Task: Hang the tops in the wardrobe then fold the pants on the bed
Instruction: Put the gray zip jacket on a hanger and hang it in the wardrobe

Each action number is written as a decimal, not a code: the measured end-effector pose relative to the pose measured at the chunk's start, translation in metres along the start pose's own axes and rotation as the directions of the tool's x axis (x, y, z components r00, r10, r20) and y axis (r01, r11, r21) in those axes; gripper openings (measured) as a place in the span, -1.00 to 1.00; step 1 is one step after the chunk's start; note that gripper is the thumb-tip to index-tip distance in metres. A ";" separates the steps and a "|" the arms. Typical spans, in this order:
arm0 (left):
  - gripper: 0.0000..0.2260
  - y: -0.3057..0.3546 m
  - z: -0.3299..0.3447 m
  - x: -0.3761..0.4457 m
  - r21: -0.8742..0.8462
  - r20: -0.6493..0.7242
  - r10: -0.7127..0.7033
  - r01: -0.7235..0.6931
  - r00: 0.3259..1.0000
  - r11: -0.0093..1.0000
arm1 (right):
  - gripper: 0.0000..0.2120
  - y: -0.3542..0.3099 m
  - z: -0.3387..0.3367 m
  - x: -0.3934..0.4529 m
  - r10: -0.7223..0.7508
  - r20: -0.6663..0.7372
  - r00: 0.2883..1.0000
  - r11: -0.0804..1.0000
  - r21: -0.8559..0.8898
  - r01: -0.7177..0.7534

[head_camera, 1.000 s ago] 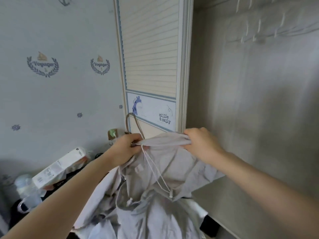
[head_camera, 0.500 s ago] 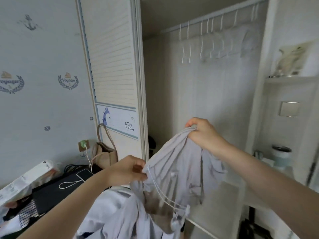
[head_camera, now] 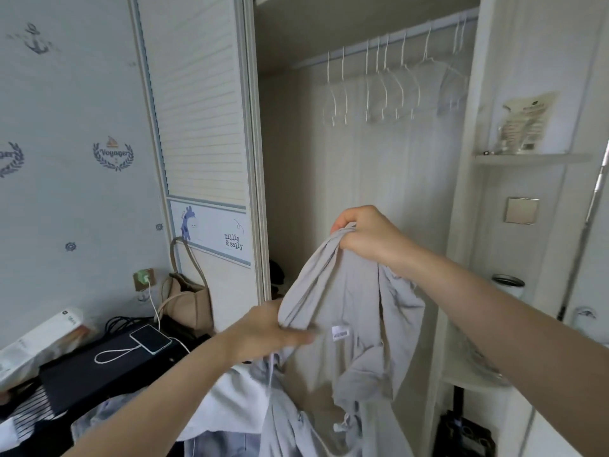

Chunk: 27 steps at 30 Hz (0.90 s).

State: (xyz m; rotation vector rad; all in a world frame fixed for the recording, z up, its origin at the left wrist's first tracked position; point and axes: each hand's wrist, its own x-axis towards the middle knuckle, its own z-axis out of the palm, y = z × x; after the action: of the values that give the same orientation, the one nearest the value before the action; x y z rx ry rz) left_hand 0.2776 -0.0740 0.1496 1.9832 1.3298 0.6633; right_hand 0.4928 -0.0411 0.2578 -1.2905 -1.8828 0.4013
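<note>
A light grey top (head_camera: 349, 324) with a white label and a drawstring hangs in front of the open wardrobe (head_camera: 362, 176). My right hand (head_camera: 365, 232) grips its bunched upper edge and lifts it. Lower down, my left hand (head_camera: 270, 331) touches the garment's left edge with its fingers stretched out along the cloth. Several empty white hangers (head_camera: 385, 84) hang on the rail (head_camera: 389, 37) at the top of the wardrobe. More clothes (head_camera: 230, 420) lie heaped below the top.
The wardrobe's slatted sliding door (head_camera: 197, 127) stands at the left. A beige bag (head_camera: 188, 298), a charging phone (head_camera: 150, 338) on a black box and a white carton (head_camera: 36, 341) sit at the lower left. Shelves (head_camera: 527, 158) with small items flank the right.
The view swung right, showing the wardrobe interior. My right hand raised the top's edge higher. My left hand dropped lower and loosened from a grip into stretched fingers.
</note>
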 end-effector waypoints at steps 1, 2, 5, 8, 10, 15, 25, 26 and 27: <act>-0.82 -0.004 0.003 0.003 0.201 -0.075 -0.040 0.054 0.996 0.978 | -0.84 -0.002 0.000 0.001 -0.019 0.041 0.999 0.999 -0.047 0.021; -0.78 -0.008 0.005 0.005 0.354 -0.131 -0.102 0.143 0.986 0.924 | -0.85 -0.004 0.001 0.002 -0.035 0.087 0.996 0.994 -0.100 0.044; -0.74 -0.023 0.005 0.009 0.404 -0.102 -0.274 0.292 0.956 0.867 | -0.89 0.000 0.000 0.004 -0.010 0.258 0.966 0.979 -0.192 0.061; -0.89 -0.035 -0.002 0.007 -0.045 0.151 -0.397 0.408 0.905 0.912 | -0.75 0.017 -0.004 0.009 0.095 0.368 0.925 0.962 -0.272 0.010; -0.79 -0.038 -0.005 0.001 -0.388 0.291 -0.343 0.437 0.893 0.812 | -0.72 0.032 0.000 0.012 0.122 0.337 0.934 0.948 -0.317 -0.009; -0.74 -0.024 -0.014 0.009 -0.642 0.274 -0.256 0.374 0.927 0.669 | -0.54 0.067 0.026 0.005 0.193 0.171 0.966 0.812 -0.581 -0.059; -0.75 -0.006 -0.050 0.044 -0.753 0.176 -0.213 0.271 0.961 0.599 | -0.66 0.066 0.104 -0.032 0.296 0.614 0.732 0.953 -0.137 -0.270; -0.73 -0.006 -0.055 0.047 -0.754 0.191 -0.201 0.274 0.961 0.596 | -0.67 0.067 0.116 -0.033 0.258 0.608 0.751 0.964 -0.105 -0.246; -0.71 -0.006 -0.061 0.050 -0.752 0.206 -0.188 0.278 0.960 0.597 | -0.70 0.068 0.129 -0.032 0.229 0.589 0.775 0.968 -0.057 -0.243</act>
State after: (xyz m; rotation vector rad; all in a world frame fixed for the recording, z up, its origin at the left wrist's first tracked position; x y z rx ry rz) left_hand 0.2487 -0.0113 0.1877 1.0847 0.9573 0.8128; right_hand 0.4429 -0.0186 0.1191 -1.5100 -2.2069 1.0640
